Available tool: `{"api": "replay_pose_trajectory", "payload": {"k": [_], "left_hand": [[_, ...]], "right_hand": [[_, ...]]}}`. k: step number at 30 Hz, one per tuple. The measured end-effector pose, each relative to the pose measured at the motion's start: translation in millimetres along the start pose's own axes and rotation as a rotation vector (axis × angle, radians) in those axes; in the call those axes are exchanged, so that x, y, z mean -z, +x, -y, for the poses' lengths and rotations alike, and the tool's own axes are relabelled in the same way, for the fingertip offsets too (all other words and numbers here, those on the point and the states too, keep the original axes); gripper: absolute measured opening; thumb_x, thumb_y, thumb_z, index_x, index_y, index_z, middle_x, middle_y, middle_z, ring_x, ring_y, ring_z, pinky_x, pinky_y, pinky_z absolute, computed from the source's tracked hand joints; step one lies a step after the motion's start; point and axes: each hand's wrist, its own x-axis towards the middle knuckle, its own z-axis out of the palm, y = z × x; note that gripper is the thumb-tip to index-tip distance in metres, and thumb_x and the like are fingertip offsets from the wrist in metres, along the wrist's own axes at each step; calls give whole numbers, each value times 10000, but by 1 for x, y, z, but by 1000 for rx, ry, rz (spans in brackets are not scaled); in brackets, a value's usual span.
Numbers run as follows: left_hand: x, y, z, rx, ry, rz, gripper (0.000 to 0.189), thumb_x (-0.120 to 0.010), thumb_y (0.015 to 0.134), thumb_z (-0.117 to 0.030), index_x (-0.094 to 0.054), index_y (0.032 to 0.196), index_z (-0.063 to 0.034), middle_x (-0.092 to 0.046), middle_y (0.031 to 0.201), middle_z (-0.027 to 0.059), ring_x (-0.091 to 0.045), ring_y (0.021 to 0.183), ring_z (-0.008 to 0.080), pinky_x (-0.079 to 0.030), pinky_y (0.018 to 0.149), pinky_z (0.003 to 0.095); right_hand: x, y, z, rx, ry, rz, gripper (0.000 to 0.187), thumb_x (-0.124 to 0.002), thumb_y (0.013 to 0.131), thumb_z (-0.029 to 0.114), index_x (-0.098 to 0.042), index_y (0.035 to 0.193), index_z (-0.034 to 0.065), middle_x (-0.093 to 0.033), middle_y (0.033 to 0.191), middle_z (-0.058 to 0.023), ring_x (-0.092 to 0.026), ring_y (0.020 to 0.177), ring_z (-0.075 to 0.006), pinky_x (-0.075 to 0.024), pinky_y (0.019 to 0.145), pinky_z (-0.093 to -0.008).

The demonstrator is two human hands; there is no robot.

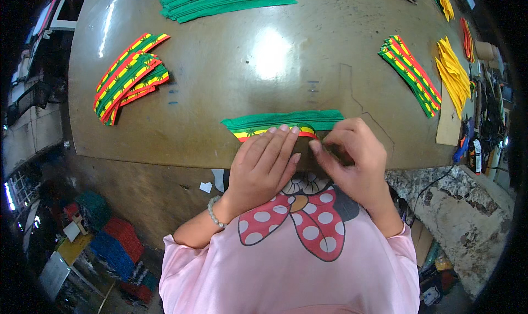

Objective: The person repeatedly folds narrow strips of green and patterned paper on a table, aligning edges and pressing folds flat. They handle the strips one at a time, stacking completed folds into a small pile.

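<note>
A green fabric strip [284,118], apparently several layers deep, lies crosswise near the table's front edge. Along its near side runs a strip with green, yellow and red bands and dark leaf prints [252,133]. My left hand [266,157] lies flat, its extended fingertips resting on the patterned strip. At that strip's right end, which curls up a little, is my right hand [354,157]. Its thumb and index finger are close together beside the curled end; whether they grip it is unclear. The left palm covers the strip's near edge.
Patterned strips lie in a pile [130,76] at left and a stack [410,76] at right. Green strips [227,0] are at the back. Beyond the right stack are yellow strips [453,74] and a blue-handled tool [464,142] with a cord. The brown table [198,149] has a curved front edge.
</note>
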Motion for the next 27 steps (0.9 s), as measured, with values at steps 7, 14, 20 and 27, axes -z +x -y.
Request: {"api": "replay_pose_trajectory", "payload": {"k": [7, 14, 20, 27], "left_hand": [[-2, -5, 4, -18, 71, -16, 415, -642, 923, -248, -649, 1294, -62, -619, 1294, 70, -560, 1207, 207, -428, 1074, 427], [0, -7, 8, -19, 23, 9, 392, -618, 939, -230, -640, 1280, -38, -616, 1291, 81, -564, 1206, 211, -422, 1084, 424], [0, -6, 7, -24, 44, -10, 373, -609, 946, -217, -643, 1275, -45, -627, 1267, 74, -574, 1189, 200, -428, 1073, 408], [0, -4, 6, -11, 64, -1, 377, -618, 940, -213, -649, 1290, -77, -621, 1242, 51, -571, 1149, 177, -431, 1064, 394]], "right_hand": [[-22, -1, 1, -14, 113, -100, 269, -767, 718, -79, -626, 934, -6, -684, 936, -145, -688, 821, -283, -557, 733, -330], [-22, -8, -1, -7, 200, -186, 186, -774, 787, -71, -629, 874, 7, -715, 910, -134, -704, 837, -225, -558, 753, -310], [-22, -7, -9, -328, 180, -242, 171, -771, 823, -35, -606, 849, 2, -700, 880, -109, -595, 690, -88, -495, 659, -232], [-23, -6, -9, -313, 114, -206, 193, -760, 822, -39, -573, 814, 9, -674, 895, -102, -545, 638, -86, -469, 617, -232]]}}
